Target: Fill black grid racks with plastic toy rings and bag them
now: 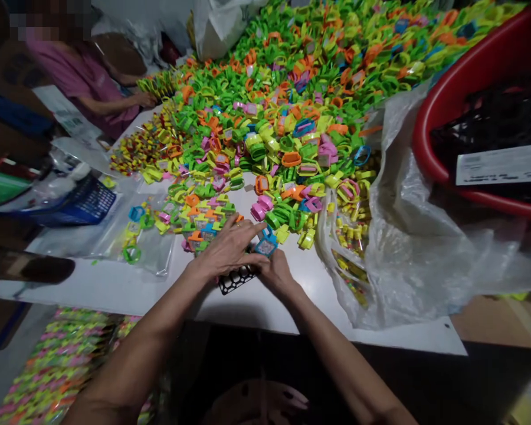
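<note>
My left hand (230, 248) lies over a black perforated strip (235, 280) on the white table (256, 307), fingers stretched forward onto a small blue plastic toy watch (265, 243). My right hand (277, 273) is closed beside it, pinching the same blue watch from below. Just ahead of my fingers lies a cluster of green, orange and yellow toy watches (199, 221). A huge heap of such coloured plastic watches (301, 88) covers the far part of the table.
A red tub (442, 100) with black parts stands at right, on a clear plastic bag (407, 236). A blue basket (79, 203) sits at left. Another person in a pink top (84, 77) works at the far left. Packed toys (57, 366) lie below the table edge.
</note>
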Demonstrator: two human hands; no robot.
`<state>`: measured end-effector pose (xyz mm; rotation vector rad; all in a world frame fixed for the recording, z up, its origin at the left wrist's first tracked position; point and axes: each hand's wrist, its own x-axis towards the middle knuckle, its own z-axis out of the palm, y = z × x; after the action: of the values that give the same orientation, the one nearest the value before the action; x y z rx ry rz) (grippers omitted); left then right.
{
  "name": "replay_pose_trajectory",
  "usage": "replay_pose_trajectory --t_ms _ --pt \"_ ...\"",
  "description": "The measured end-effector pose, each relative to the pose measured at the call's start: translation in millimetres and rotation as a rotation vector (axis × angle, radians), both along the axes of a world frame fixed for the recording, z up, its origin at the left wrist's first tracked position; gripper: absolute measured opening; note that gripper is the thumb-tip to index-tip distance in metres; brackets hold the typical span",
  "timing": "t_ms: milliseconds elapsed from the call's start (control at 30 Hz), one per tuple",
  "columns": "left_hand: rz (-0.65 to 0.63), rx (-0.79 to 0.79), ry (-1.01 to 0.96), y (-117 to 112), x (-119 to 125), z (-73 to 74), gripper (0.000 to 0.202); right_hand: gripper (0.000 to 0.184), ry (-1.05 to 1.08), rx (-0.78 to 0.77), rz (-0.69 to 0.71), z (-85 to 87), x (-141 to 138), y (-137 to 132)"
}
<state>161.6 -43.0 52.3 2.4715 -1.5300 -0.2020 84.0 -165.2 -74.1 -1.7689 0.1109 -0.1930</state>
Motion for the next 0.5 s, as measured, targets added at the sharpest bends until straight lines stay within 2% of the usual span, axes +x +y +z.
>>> replay_pose_trajectory --t_ms 100,267,367,500 --pt "-0.028 -0.054 0.049 7.5 0.3 -2.5 0.071 0.022 0.007 -0.247 0.022 5.0 -1.0 -1.9" --pt "-0.081 -0.024 -0.013 8.3 1.3 -2.7 0.05 0.027 -0.014 -0.554 0.154 10.5 4.0 4.4" --pt "-0.125 0.009 -0.067 9.5 -5.8 -1.3 0.04 0.03 -0.038 -0.539 0.094 2.5 -9.9 13.0" --pt "-0.261 0.007 -0.123 9.9 -27.2 -5.8 0.04 0.026 -0.1 -0.442 0.0 -17.6 -43.1 19.0"
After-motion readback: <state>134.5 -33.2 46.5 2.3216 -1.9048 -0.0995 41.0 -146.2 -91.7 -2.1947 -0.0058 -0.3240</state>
